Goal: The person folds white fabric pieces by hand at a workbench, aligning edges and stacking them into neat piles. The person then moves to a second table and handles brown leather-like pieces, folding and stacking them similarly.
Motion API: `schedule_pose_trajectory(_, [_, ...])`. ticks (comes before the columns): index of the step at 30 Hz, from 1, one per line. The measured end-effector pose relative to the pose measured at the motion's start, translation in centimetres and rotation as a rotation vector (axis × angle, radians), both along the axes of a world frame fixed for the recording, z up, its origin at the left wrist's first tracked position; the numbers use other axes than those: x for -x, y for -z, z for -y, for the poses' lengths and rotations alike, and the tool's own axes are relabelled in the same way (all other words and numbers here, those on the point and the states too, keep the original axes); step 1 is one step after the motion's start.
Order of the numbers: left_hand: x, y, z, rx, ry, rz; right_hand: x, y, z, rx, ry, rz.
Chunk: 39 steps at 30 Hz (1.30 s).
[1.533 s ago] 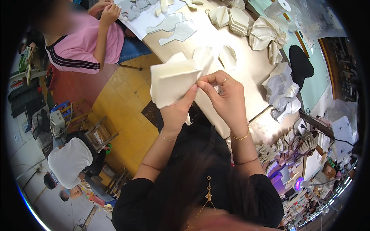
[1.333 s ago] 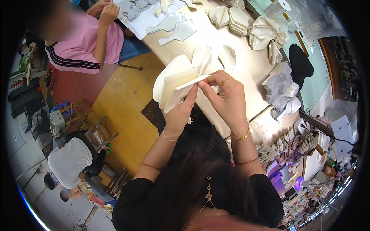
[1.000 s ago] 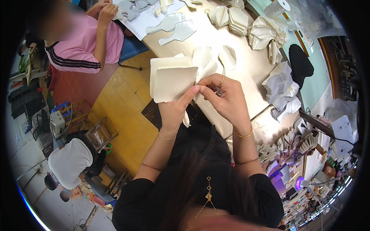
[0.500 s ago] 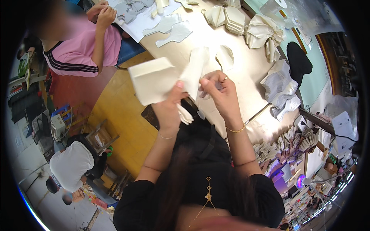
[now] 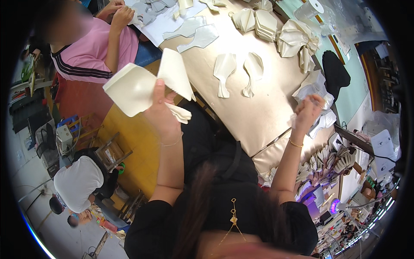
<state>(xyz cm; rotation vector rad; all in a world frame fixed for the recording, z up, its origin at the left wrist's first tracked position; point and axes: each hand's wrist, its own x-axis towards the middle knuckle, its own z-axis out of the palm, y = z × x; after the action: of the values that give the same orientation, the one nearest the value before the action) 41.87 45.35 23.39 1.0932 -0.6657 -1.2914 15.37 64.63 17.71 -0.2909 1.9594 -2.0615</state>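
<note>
My left hand (image 5: 161, 114) is closed around the narrow ends of several cream, paddle-shaped leather-like pieces (image 5: 131, 90). Their broad ends fan out above the thumb, off the table's left edge. My right hand (image 5: 307, 114) is over the right side of the table, at a pile of crumpled white sheets (image 5: 325, 123). Its fingers are curled and a little blurred, and a pale scrap shows beside the palm; what they grip is unclear. Two similar cream pieces, one on the left (image 5: 225, 71) and one on the right (image 5: 253, 71), lie on the table between my hands.
Bundles of cream pieces (image 5: 297, 39) and grey-white flat shapes (image 5: 200, 36) lie along the far part of the brown-covered table (image 5: 241, 116). A black flat shape (image 5: 334, 71) lies at the right. A person in pink (image 5: 95, 47) works at the far left.
My right hand has left the cream pieces and moved right to the white pile. My left hand has shifted left with its pieces, which are spread wider, uncovering one piece on the table.
</note>
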Motion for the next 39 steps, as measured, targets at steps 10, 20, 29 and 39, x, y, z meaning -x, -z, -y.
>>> schedule_pose_trajectory(10, [4.0,2.2,-5.4,-0.021,0.351,0.073,-12.4,-2.2,7.8,-0.513,-0.657,-0.677])
schedule_pose_trajectory(20, [3.3,3.9,-4.0,-0.238,0.666,-0.046,2.0,11.7,7.1,-0.603,-0.531,0.270])
schedule_pose_trajectory(29, [3.6,4.9,-4.2,-0.160,0.643,0.142,1.3,13.5,10.6,-1.148,-0.273,-0.400])
schedule_pose_trajectory(39, [3.8,5.4,-4.7,0.061,0.864,0.487,-9.2,-3.0,9.0,-0.292,-0.777,-0.478])
